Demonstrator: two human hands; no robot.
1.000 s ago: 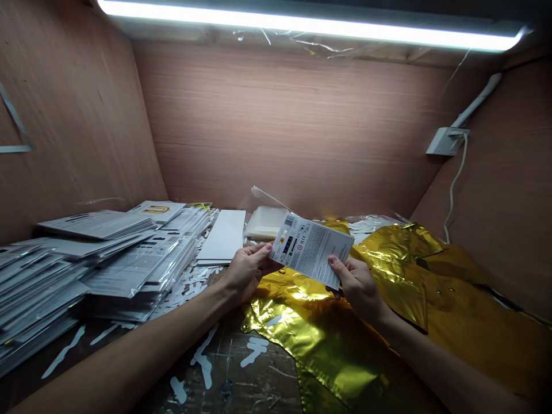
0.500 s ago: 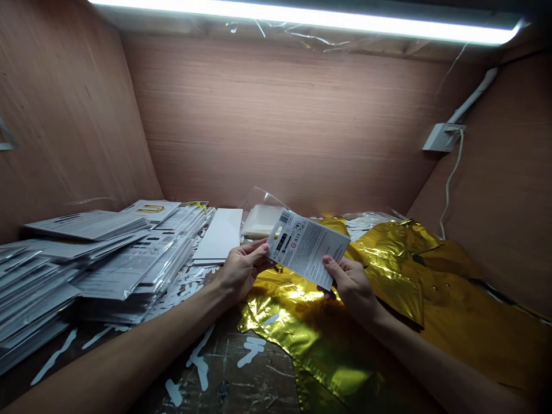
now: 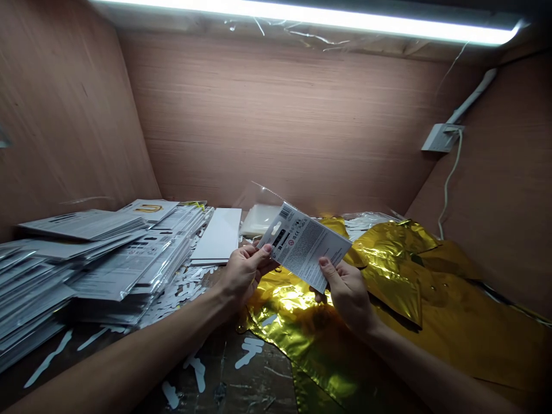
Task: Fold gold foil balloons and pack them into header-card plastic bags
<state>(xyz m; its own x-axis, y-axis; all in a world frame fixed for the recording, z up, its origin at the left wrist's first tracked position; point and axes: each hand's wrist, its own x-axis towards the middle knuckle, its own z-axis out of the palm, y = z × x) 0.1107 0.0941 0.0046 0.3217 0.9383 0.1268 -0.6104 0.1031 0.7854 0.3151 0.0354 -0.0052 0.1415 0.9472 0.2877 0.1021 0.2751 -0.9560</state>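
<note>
Between my two hands is a printed white card (image 3: 302, 244) with a barcode, a hang hole and small print, tilted down to the right. A clear plastic bag (image 3: 264, 198) surrounds its upper left end, its edge sticking out past the card. My left hand (image 3: 250, 267) pinches the bag by the card's left corner, thumb on top. My right hand (image 3: 345, 287) grips the card's lower right edge, thumb on the printed face and fingers underneath. Gold foil sheets (image 3: 302, 322) lie beneath both hands.
Bagged cards (image 3: 116, 259) are heaped on the left. Blank white cards (image 3: 218, 233) and a stack of clear bags (image 3: 261, 218) lie at the back. White paper scraps (image 3: 250, 351) litter the dark table (image 3: 241, 391). A cable (image 3: 451, 178) hangs down the right wall.
The card and bag have shifted very slightly, and my left hand sits a touch lower and further left at the corner. Both hands keep their hold.
</note>
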